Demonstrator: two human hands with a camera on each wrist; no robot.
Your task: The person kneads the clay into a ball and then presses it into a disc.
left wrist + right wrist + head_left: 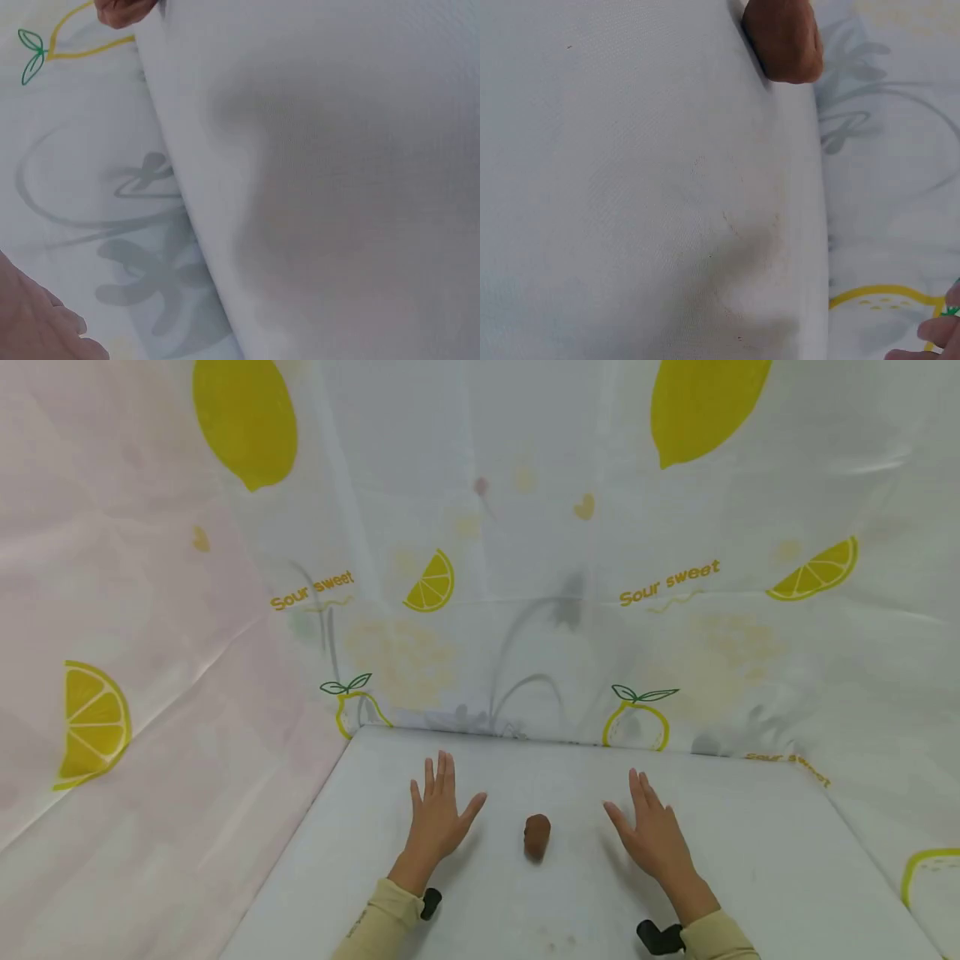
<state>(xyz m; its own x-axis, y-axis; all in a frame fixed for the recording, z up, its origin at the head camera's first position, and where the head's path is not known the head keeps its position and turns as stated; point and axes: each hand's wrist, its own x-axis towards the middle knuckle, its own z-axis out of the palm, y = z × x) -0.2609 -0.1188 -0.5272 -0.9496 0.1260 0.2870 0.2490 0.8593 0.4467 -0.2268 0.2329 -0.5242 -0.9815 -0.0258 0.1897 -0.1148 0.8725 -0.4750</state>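
A white cloth backdrop printed with lemons [517,556] fills most of the head view, its outer edges cut off; below it spreads a flat, white-covered table [517,777], its near edge out of frame; the large solid-yellow printed lemons [246,422] are cropped at the top. Two pale beige fabric sleeves [382,914] run out of the lower edge; a bare left hand [437,820] shows straight fingers, thumb spread well away, holding nothing; a bare right hand [656,835] likewise has its thumb apart and its straight forefingers close together, the outer fingers partly hidden; in the wrist views only bits of each hand show at the lower corners. Orange lettering [312,591] on the cloth reads "Sour sweet", repeated at right; a third copy bends over the table's far right corner, partly lost. A black device [660,937] sits at the right wrist, a smaller-looking one [431,903] at the left, both partly covered. A small, rounded brown lump [537,837] lies on the table between the hands, touching neither; both wrist views crop it at the top; its material is unclear. Tiny dark marks on the left cuff are illegible.
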